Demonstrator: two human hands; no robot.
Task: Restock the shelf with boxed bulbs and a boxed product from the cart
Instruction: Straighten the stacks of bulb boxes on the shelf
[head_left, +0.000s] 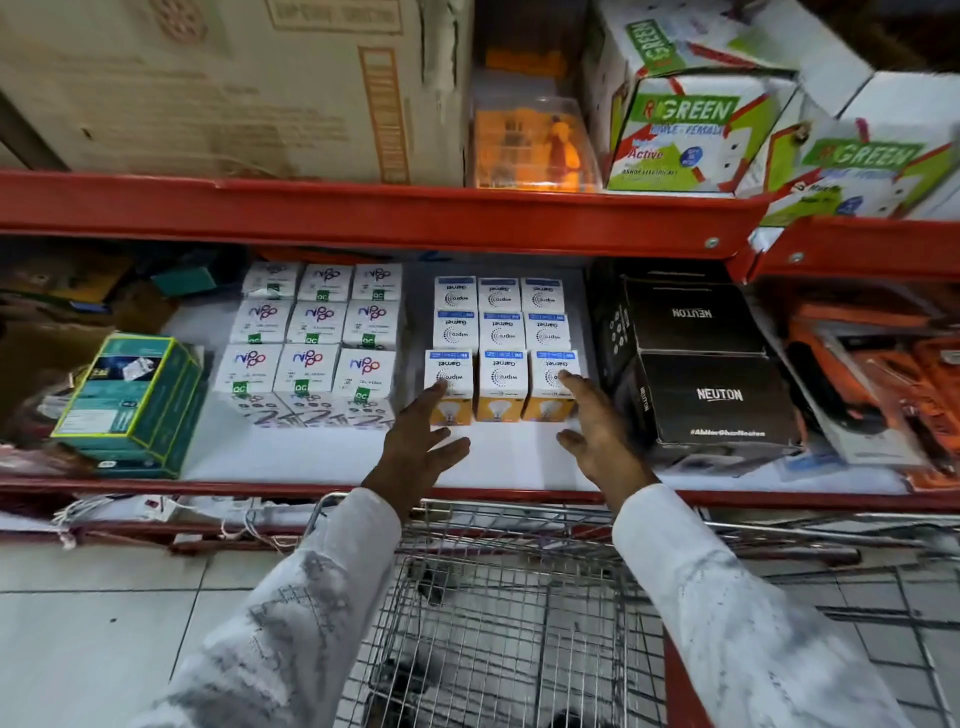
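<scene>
Several white and yellow Wipro bulb boxes (500, 343) stand in a neat block on the white shelf (322, 457), three across. My left hand (421, 441) is open, fingertips touching the front left box. My right hand (597, 426) is open too, fingers resting against the front right box. Left of them stands a block of white Nippo bulb boxes (311, 338). To the right, a black Neuton box (711, 400) sits on the same shelf, with another behind it. The wire cart (519, 613) is below my arms; nothing shows in its basket.
A green box stack (130, 400) sits at the shelf's left. Orange tool packs (883, 379) lie at the right. The red shelf beam (363, 213) above carries a cardboard carton (234, 88) and green-white boxes (685, 130). Tiled floor (104, 623) lies left of the cart.
</scene>
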